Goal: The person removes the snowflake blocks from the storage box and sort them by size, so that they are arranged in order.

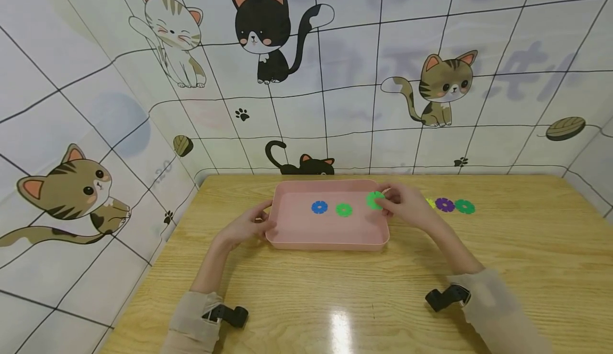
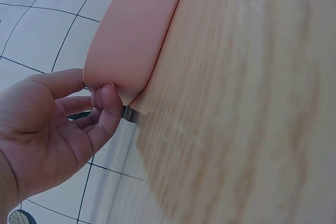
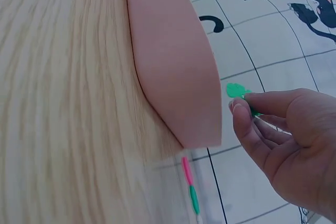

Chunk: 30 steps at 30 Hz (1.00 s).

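Observation:
A shallow pink tray lies on the table. In it are a blue snowflake disc and a light green snowflake disc, side by side. At the tray's left wall my left hand grips the edge, its thumb by the rim and fingers curled, as the left wrist view also shows. Over the tray's right end, my right hand pinches another light green snowflake disc between thumb and fingertips. The right wrist view shows this green disc just beyond the tray's wall.
Right of the tray lie a yellow disc, partly hidden by my right hand, a purple disc and a dark green disc. The right wrist view also shows a pink piece. A cat-patterned wall stands behind the wooden table.

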Motion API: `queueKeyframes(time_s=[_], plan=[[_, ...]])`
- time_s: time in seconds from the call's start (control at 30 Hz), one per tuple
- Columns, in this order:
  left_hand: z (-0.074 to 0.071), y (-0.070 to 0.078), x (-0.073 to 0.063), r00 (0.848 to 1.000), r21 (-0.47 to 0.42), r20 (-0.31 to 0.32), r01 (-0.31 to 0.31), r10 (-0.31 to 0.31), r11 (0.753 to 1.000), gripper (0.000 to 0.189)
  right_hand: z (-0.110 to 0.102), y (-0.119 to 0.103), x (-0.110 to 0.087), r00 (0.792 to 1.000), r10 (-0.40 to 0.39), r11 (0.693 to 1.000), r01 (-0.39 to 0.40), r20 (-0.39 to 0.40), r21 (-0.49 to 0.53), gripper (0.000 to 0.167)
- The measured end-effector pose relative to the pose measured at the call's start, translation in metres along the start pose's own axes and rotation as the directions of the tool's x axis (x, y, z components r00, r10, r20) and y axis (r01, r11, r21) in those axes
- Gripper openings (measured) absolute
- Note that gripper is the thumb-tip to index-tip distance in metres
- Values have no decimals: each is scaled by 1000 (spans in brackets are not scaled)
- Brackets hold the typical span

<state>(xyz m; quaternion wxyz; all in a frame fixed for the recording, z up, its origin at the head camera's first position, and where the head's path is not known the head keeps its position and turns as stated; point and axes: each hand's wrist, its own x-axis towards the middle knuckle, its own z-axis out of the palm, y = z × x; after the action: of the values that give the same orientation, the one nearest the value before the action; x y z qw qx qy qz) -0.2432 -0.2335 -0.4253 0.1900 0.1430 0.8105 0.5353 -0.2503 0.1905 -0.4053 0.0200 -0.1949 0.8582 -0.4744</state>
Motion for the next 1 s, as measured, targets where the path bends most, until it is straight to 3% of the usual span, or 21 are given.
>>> queueKeyframes(time_s=[0.13,0.33,0.5,0.7,1.0], plan=[[0,1,0,1000,-1,-4,6,-6,1000,69,-15,6,-8,999,7,999,-5,-42,33,31],[0,1,-1,1000,0,-6,12,-12,1000,68,-35,19,-22,996,20,1000,-20,-89,-1,36],[0,2,-1,1000,-6,-3,3,-3,1000,68,-52,30,-31,992,-10,1000,13,-123,23,33],[0,2,-1,1000,-7,1,3,-3,1000,68,-75,44,-46,988,-31,999,28,-154,-25,29],[1,3,-1,1000,-14,5,17,-17,1000,68,-109,73,-67,972,54,979,-96,-227,-179,34]])
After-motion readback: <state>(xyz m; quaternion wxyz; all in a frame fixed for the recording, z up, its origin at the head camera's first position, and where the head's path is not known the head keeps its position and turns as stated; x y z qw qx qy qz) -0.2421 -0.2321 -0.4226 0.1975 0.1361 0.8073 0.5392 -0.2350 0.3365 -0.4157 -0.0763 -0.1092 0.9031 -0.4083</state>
